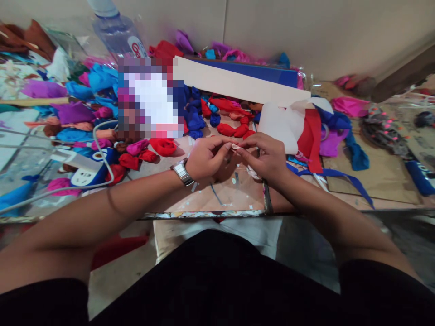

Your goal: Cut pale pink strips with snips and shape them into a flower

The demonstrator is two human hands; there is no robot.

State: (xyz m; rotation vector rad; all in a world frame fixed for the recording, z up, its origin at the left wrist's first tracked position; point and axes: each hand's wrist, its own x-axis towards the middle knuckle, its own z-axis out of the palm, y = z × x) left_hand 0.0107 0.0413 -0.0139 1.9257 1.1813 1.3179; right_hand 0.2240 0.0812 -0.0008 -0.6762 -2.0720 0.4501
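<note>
You are pinching a small pale piece between the fingertips of both hands, just above the table near its front edge. The piece is too small and too covered to tell its long axis or which way it is pointing; only a pale sliver is showing between your thumbs.

Your left hand is coming in from the left, wrist bent inward, wearing a metal watch, its grip closing on the left end of the piece. Your right hand is meeting it from the right, knuckles up, fingers curled, its grip clenching the other end. Both forearms are crossing the table's front edge and angling toward each other.

Close room is lying bare only under and just in front of your hands. Red fabric bundles are sitting just beyond your fingertips, a white and red cloth is lying just beside your right hand, and a long white and blue board is running across behind them. A white cable is looping at the left among blue and purple scraps, with a plastic bottle at the far edge.
</note>
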